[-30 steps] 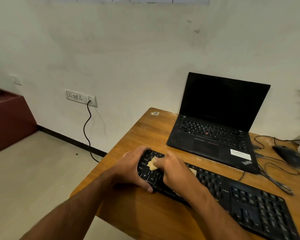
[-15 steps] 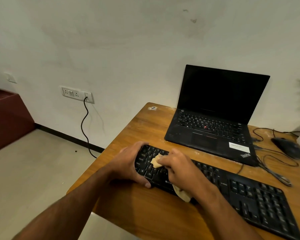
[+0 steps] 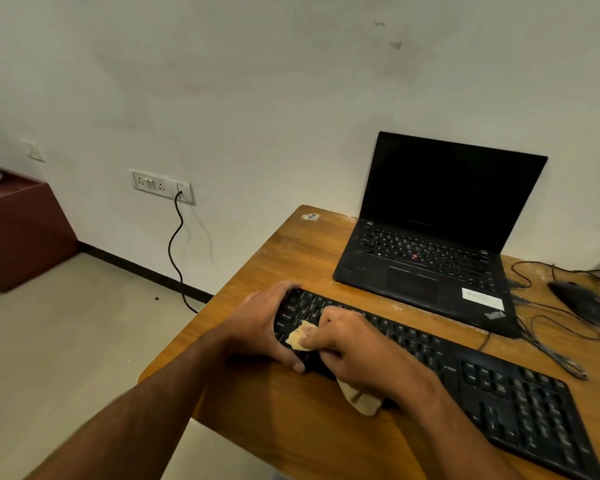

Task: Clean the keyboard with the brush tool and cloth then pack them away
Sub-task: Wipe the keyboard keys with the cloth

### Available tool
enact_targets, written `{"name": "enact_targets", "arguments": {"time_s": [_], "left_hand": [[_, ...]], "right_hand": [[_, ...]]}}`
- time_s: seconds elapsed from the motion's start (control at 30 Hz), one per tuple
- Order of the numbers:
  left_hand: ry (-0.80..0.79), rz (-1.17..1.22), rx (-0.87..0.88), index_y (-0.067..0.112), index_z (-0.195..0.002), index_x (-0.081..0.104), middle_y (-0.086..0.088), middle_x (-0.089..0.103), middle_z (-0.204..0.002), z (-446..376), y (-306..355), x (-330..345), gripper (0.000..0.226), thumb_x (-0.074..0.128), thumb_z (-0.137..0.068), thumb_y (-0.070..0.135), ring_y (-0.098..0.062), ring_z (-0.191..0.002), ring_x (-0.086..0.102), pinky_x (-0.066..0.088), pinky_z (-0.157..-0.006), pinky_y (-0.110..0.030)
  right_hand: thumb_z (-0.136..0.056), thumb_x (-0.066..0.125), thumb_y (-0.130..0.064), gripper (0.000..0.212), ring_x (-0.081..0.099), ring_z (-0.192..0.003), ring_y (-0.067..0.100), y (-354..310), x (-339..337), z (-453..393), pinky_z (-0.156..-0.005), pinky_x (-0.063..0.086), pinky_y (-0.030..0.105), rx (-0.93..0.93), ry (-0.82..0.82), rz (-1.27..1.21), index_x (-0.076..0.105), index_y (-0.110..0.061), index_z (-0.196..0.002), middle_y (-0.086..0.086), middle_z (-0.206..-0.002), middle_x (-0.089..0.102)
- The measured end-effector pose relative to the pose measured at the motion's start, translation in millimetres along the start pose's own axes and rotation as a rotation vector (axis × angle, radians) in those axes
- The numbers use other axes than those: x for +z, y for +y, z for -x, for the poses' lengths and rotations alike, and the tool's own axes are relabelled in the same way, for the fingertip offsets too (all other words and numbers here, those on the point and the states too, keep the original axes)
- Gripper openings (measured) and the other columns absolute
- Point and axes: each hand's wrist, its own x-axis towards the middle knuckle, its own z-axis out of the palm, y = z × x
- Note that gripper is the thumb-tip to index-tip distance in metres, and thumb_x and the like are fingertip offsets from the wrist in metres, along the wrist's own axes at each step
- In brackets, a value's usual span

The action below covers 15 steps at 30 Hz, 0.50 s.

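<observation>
1. The table (image 3: 291,265) carries everything; both hands work at its near left corner, and an open, dark laptop (image 3: 426,258) sits just beyond them, well clear of the wiping.
2. The keyboard (image 3: 499,389) lies slantwise across the table, its left end under both hands and most of its length stretching away to the right of the right hand.
3. The left hand (image 3: 260,327) grips that left end, fingers curled over the far edge and thumb on the near edge, which looks like bracing.
4. The right hand (image 3: 354,344) pinches the cloth (image 3: 300,337) with curled fingers and presses a wad of it onto the leftmost keys; a loose tail hangs out below the wrist, over the keyboard's near edge.
5. I judge the step in hand to be the cloth wipe, at its left extreme.
6. The next move likely calls for drawing the cloth rightward along the rows while the left hand steadies the board, with light pressure so keys are not snagged.
7. No brush tool is visible, nor anything to pack into, so packing away appears not yet begun.
</observation>
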Motion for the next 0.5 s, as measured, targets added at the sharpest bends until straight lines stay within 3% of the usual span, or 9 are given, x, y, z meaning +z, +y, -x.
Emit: {"name": "enact_targets", "arguments": {"time_s": [0.13, 0.3, 0.5], "left_hand": [[0.003, 0.000, -0.011, 0.038, -0.156, 0.022, 0.019, 0.041, -0.152, -2, -4, 2, 0.135, 0.095, -0.046, 0.066, -0.008, -0.141, 0.039, 0.026, -0.125, -0.043], [0.004, -0.002, 0.015, 0.036, -0.157, 0.023, 0.018, 0.043, -0.152, -1, -6, 2, 0.135, 0.094, -0.047, 0.067, -0.008, -0.141, 0.040, 0.025, -0.125, -0.043], [0.011, 0.012, -0.001, 0.036, -0.157, 0.024, 0.018, 0.041, -0.152, -1, -5, 2, 0.134, 0.098, -0.048, 0.062, -0.005, -0.138, 0.038, 0.024, -0.126, -0.041]], "right_hand": [[-0.092, 0.069, -0.026, 0.026, 0.053, -0.089, -0.002, 5, -21, 9, -0.069, 0.042, 0.015, 0.014, -0.188, -0.090, 0.073, -0.034, -0.116, -0.027, -0.091, 0.047], [-0.093, 0.065, -0.027, 0.024, 0.051, -0.091, -0.001, 1, 2, -6, -0.075, 0.051, 0.022, -0.032, 0.034, -0.088, 0.073, -0.035, -0.114, -0.016, -0.100, 0.055], [-0.087, 0.075, -0.025, 0.022, 0.057, -0.092, 0.002, 11, -16, 12, -0.076, 0.055, 0.026, 0.057, -0.200, -0.245, 0.077, -0.036, -0.106, -0.018, -0.100, 0.058]]}}
